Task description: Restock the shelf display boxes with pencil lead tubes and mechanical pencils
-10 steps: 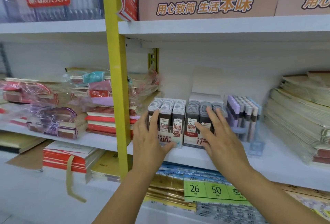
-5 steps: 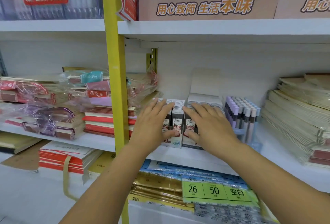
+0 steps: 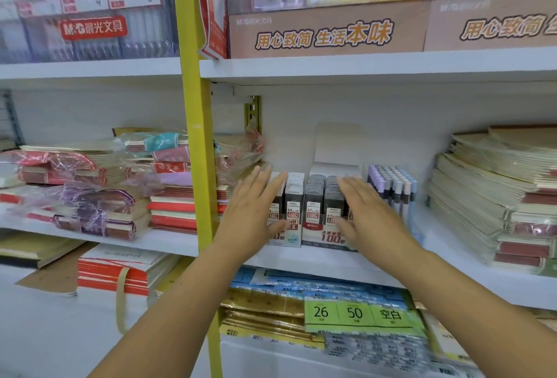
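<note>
Two white display boxes of pencil lead tubes stand side by side on the middle shelf (image 3: 316, 260). My left hand (image 3: 251, 212) lies flat with straight fingers against the left box (image 3: 291, 221), covering its left rows. My right hand (image 3: 370, 215) lies flat with spread fingers over the right part of the right box (image 3: 316, 221). A box of mechanical pencils (image 3: 391, 187) with pastel caps stands just right of my right hand. Both hands hold nothing.
A yellow upright post (image 3: 196, 166) stands left of the boxes. Stacks of notebooks lie at the right (image 3: 497, 196) and wrapped bundles at the left (image 3: 90, 196). A brown carton (image 3: 325, 31) sits on the shelf above. Label sheets (image 3: 355, 314) lie below.
My hands have spread apart, the left moving left and the right moving right, uncovering the middle rows of tubes. The view has tilted up a little.
</note>
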